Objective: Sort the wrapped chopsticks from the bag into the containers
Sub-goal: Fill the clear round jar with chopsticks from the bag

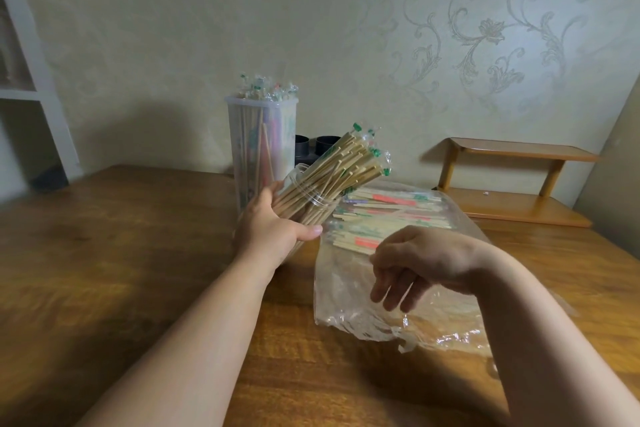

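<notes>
Wooden table (104, 253) meets floral-papered wall (346, 28), small shelf (512, 180) alongside.

I count two hands of mine, the left hand (273, 232) and the right hand (415, 260); two clear containers, the tall container (249, 149) and the tilted container (313, 199); one plastic bag (363, 308); two black cups (327, 147) (only their upper parts show); one wooden shelf (519, 150); one table (104, 236). The wrapped chopsticks (346, 163) are too many to count.
</notes>
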Action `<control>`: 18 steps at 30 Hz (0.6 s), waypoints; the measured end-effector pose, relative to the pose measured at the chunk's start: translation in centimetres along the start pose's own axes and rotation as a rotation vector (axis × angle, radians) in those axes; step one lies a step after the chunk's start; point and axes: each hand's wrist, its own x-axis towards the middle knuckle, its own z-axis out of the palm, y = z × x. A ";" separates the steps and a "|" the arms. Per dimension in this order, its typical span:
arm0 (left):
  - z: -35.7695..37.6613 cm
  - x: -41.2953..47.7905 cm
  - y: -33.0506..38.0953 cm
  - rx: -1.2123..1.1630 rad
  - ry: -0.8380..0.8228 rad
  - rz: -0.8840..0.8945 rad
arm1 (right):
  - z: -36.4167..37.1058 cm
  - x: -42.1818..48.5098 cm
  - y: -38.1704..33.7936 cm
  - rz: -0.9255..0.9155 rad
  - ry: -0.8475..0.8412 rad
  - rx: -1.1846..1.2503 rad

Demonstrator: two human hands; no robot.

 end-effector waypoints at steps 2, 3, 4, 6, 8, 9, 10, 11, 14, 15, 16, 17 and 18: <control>0.0 0.0 0.0 0.006 -0.002 -0.003 | 0.1 0.4 0.2 0.023 -0.036 -0.123; 0.1 0.0 0.0 0.009 -0.006 -0.002 | 0.3 0.6 0.2 0.018 -0.024 -0.216; 0.1 0.0 0.0 0.010 -0.010 0.000 | 0.5 0.8 0.2 0.013 0.006 -0.307; 0.1 0.0 0.1 0.011 -0.013 0.006 | 0.9 1.3 0.2 0.018 0.082 -0.426; 0.1 -0.1 0.1 0.012 -0.016 0.004 | 1.4 1.6 0.3 0.046 0.131 -0.502; 0.1 0.0 0.0 0.015 -0.016 0.003 | 1.6 1.8 0.3 0.056 0.142 -0.544; 0.1 0.0 0.0 0.020 -0.015 0.003 | 1.8 1.9 0.3 0.063 0.146 -0.590; 0.1 -0.1 0.0 0.026 -0.014 0.002 | 1.9 2.1 0.2 0.070 0.147 -0.637; 0.1 -0.1 0.0 0.031 -0.013 0.000 | 2.6 3.0 0.3 0.076 0.130 -0.780; 0.1 -0.1 0.0 0.033 -0.013 0.001 | 2.9 3.3 0.4 0.066 0.133 -0.805; 0.2 -0.1 0.0 0.036 -0.014 0.004 | 3.3 3.6 0.5 0.062 0.136 -0.816; 0.2 -0.1 0.1 0.038 -0.013 0.006 | 3.6 3.9 0.7 0.063 0.140 -0.818; 0.2 -0.1 0.1 0.037 -0.010 0.007 | 3.8 4.2 0.8 0.070 0.149 -0.811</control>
